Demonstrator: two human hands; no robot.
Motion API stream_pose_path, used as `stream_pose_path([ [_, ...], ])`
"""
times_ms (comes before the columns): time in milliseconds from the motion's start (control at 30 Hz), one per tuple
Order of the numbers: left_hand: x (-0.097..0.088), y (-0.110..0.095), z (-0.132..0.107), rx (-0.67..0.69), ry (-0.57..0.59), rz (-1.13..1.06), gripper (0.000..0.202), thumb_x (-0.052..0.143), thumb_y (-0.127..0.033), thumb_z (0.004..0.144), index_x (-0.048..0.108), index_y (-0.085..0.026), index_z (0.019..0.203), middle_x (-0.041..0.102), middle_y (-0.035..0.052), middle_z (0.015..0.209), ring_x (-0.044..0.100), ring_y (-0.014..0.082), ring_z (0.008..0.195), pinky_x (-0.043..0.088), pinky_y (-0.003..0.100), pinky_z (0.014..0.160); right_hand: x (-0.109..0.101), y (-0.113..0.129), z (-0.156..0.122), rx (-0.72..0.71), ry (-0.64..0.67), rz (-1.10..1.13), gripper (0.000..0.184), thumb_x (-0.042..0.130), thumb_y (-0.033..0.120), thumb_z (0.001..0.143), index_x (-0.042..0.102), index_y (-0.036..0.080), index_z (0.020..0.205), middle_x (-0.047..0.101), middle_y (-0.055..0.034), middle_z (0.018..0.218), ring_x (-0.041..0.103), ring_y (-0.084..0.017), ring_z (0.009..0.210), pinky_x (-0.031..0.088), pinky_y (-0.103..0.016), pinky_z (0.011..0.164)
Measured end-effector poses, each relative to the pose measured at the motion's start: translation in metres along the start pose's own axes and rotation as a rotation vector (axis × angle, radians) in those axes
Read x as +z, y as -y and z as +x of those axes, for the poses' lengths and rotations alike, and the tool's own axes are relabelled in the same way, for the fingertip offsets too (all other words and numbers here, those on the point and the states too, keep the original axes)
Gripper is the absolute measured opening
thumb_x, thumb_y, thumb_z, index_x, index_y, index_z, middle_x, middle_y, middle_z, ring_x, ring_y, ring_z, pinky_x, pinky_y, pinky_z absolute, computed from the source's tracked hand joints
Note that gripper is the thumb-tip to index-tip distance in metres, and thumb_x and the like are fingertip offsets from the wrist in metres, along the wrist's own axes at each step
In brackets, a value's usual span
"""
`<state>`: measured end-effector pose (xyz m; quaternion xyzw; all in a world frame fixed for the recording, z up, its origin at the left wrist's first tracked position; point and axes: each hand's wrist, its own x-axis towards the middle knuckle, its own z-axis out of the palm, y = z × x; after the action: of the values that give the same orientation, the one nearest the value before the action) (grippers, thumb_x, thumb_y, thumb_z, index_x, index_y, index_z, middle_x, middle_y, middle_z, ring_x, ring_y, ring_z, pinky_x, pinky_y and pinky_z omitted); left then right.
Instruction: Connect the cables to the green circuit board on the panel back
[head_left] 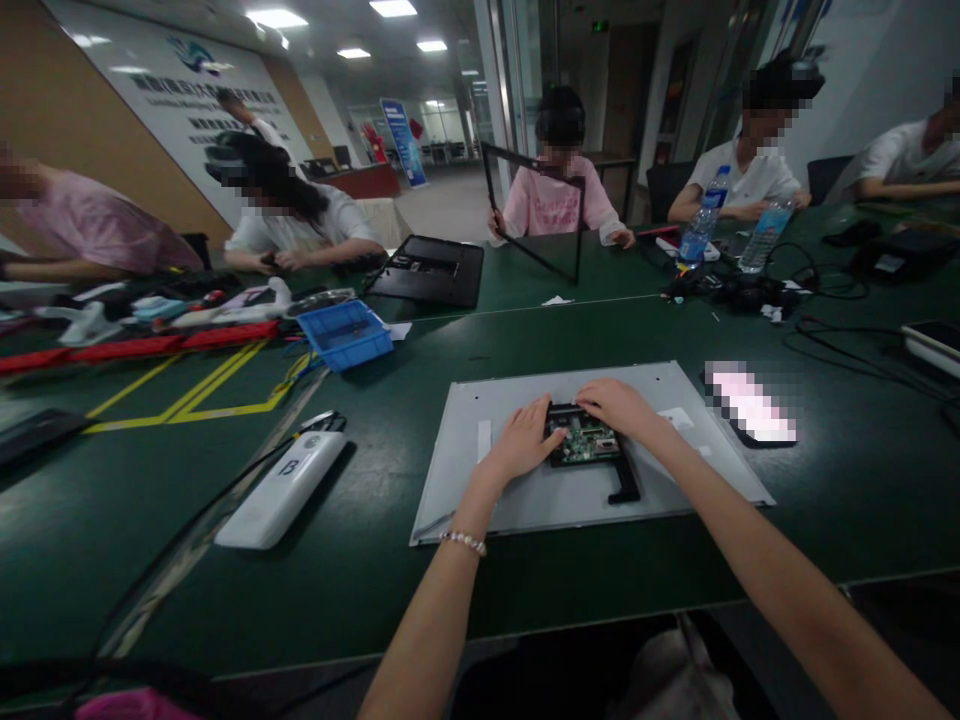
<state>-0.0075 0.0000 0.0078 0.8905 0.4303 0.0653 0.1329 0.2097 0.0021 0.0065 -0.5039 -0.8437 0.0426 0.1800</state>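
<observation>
A grey metal panel point(525, 490) lies flat on the green table in front of me. In its middle sits a green circuit board point(585, 442) in a black frame with a black strip point(625, 484) running toward me. My left hand point(521, 438) rests at the board's left edge, fingers curled onto it. My right hand point(616, 405) covers the board's far right corner, fingers bent down on it. A bead bracelet is on my left wrist.
A white power bank point(283, 490) lies left of the panel, a blue tray point(345, 335) beyond it. A phone point(750, 405) lies to the right. Several other people sit around the table; one holds up a black frame point(534, 215). Bottles point(701, 225) and cables point(810, 300) are far right.
</observation>
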Motion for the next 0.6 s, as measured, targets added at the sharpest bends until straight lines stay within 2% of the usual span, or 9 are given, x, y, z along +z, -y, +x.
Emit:
stream_pose_path([
  [467,0.002,0.002,-0.001,0.015,-0.006,-0.004,0.067,0.027,-0.052,0.092,0.018,-0.009,0.143,0.028,0.0163,0.147,0.027,0.0255,0.136,0.021,0.041,0.111,0.006,-0.013,-0.008,0.001,-0.056,0.124,0.023,0.053,0.019,0.086,0.07,0.024,0.1,0.067,-0.0032,0.109,0.061,-0.019,0.101,0.046,-0.033,0.09],
  [600,0.0,0.001,-0.001,0.016,-0.007,-0.003,0.066,0.027,-0.052,0.093,0.018,-0.01,0.143,0.028,0.0157,0.147,0.026,0.0257,0.136,0.021,0.042,0.11,0.004,-0.012,-0.009,-0.003,-0.072,0.137,0.023,0.053,0.017,0.085,0.07,0.022,0.098,0.069,-0.0044,0.104,0.061,-0.019,0.097,0.046,-0.033,0.089],
])
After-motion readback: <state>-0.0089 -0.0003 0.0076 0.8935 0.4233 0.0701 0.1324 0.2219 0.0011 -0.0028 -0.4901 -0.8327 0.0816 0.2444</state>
